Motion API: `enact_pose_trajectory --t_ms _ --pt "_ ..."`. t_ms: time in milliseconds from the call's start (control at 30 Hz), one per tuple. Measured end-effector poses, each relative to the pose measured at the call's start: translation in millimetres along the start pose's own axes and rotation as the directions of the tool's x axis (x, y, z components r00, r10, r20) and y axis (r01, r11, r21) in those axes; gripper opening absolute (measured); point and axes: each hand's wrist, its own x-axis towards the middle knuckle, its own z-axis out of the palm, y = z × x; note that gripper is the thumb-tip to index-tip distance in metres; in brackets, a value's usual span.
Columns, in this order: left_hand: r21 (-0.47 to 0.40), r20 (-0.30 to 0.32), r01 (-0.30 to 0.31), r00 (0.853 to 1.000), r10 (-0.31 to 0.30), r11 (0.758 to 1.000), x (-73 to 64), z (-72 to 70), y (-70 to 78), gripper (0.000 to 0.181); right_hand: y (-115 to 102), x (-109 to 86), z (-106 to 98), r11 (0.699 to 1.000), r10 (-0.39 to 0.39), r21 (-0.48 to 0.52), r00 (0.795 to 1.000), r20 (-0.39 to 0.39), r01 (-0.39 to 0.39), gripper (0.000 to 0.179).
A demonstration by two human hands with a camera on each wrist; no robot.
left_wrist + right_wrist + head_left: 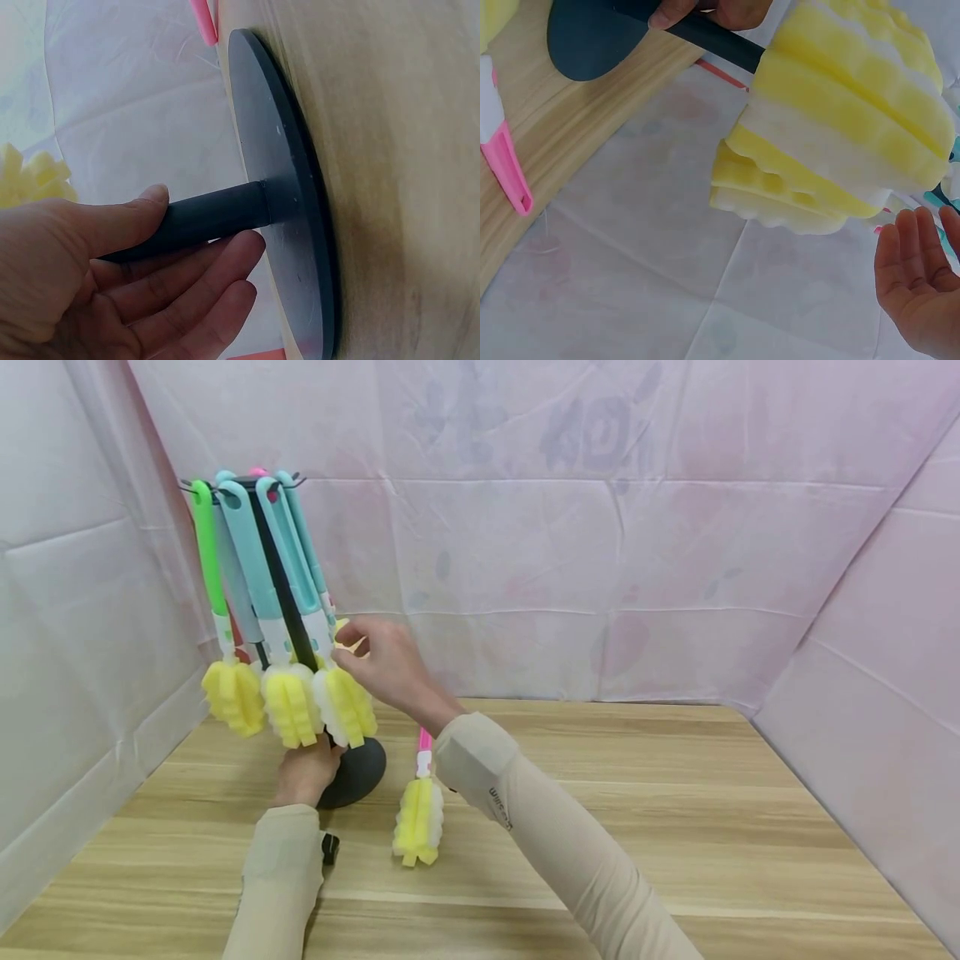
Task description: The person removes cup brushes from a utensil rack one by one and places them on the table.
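Low on the black stand, my left hand (303, 774) holds the pole (217, 214) just above its round base (358, 772), thumb on one side and fingers on the other. Bottle brushes with yellow and white sponge heads hang from the stand's hooks, among them one with a green handle (208, 547) and several with light blue handles (247, 547). My right hand (392, 664) is raised beside the right-hand sponge head (347, 706). Its fingers (907, 247) are relaxed, and nothing is in them.
A pink-handled sponge brush (418, 822) lies on the wooden table (637, 827), right of the base and under my right forearm. Pale cloth walls (495, 543) enclose the back and both sides. The stand is near the left wall.
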Motion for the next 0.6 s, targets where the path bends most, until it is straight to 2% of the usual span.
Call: enact_pose_trajectory --t_ms 267,600 --pt "-0.01 0.01 0.021 1.0 -0.021 1.0 0.4 -1.7 0.9 0.031 -3.0 0.6 3.9 0.996 0.043 0.073 0.998 0.035 -0.045 0.045" --pt "0.0 -0.019 0.003 1.0 -0.003 1.0 -0.4 -1.7 0.4 0.031 -6.2 -0.3 7.7 0.994 0.03 0.106 0.999 0.045 -0.035 0.056"
